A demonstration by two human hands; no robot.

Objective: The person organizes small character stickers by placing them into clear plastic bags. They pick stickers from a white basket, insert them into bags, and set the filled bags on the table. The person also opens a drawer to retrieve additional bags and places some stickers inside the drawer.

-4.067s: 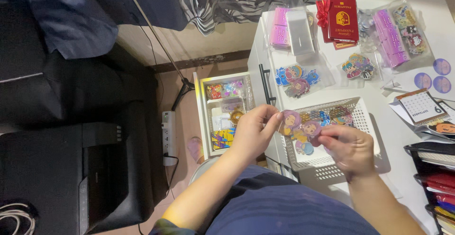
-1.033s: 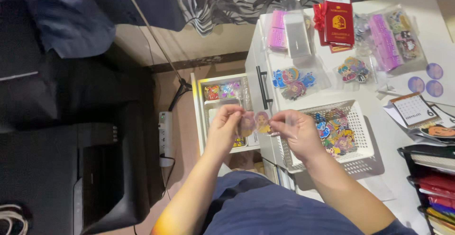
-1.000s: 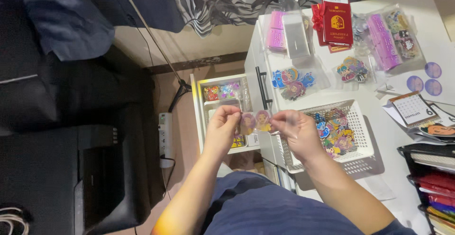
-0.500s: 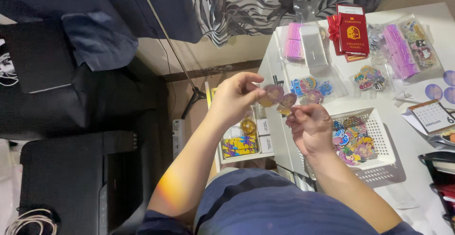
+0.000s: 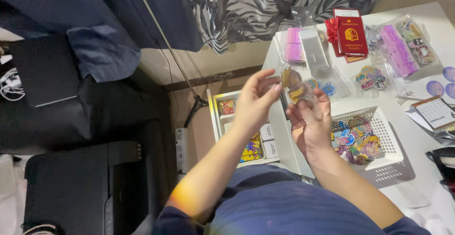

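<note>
**Two hands holding a small colourful charm**

While both hands are raised above the tabletop's [image 5: 417, 135] left edge, the left hand [image 5: 253, 103] and right hand [image 5: 310, 123] pinch a small clear-wrapped colourful charm [image 5: 294, 83] between their fingertips. A white basket [image 5: 386, 135] of similar charms sits just right of the right hand.

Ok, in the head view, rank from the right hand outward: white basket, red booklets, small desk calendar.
From the right hand:
1. White basket, just right of it, full of colourful charms.
2. Red booklets, up at the table's far side.
3. Small desk calendar, far right edge.
</note>
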